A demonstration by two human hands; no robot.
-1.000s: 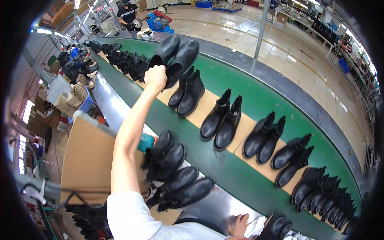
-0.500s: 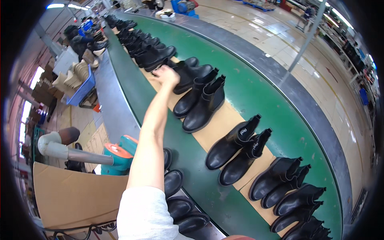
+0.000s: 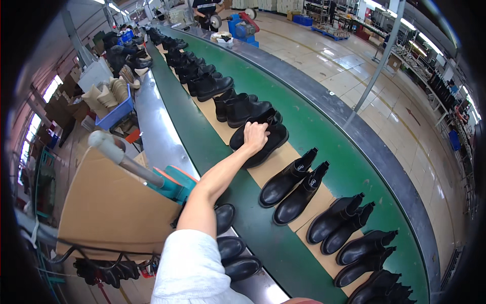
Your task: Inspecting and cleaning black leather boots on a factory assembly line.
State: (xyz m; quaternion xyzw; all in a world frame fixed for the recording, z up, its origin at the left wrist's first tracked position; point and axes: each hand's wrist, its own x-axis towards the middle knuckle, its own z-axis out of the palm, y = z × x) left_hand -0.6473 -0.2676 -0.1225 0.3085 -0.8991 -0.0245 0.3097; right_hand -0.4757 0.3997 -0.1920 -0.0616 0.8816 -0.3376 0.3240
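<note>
My left hand [image 3: 255,136] reaches out over the conveyor, its fingers closed at the upper part of a black ankle boot [image 3: 276,138]. This boot stands with its mate on the brown cardboard strip; my hand and wrist partly cover the two. Just beyond them, another pair of black ankle boots [image 3: 245,110] stands with the toes to the right. On the near side is a pair of black boots [image 3: 295,192] with toes toward me and pull tabs up. My right hand is out of the picture.
More boots [image 3: 210,85] line the green conveyor belt [image 3: 324,133] far ahead, and others stand at lower right. Several black shoes [image 3: 242,267] sit on the metal ledge beside my arm. A teal and orange device [image 3: 174,183] with a grey pipe stands left, before a cardboard sheet [image 3: 114,207].
My left hand has come back from a farther pair to the nearer boots and closed on one. The view has shifted, showing more of the far floor and a person at the back.
</note>
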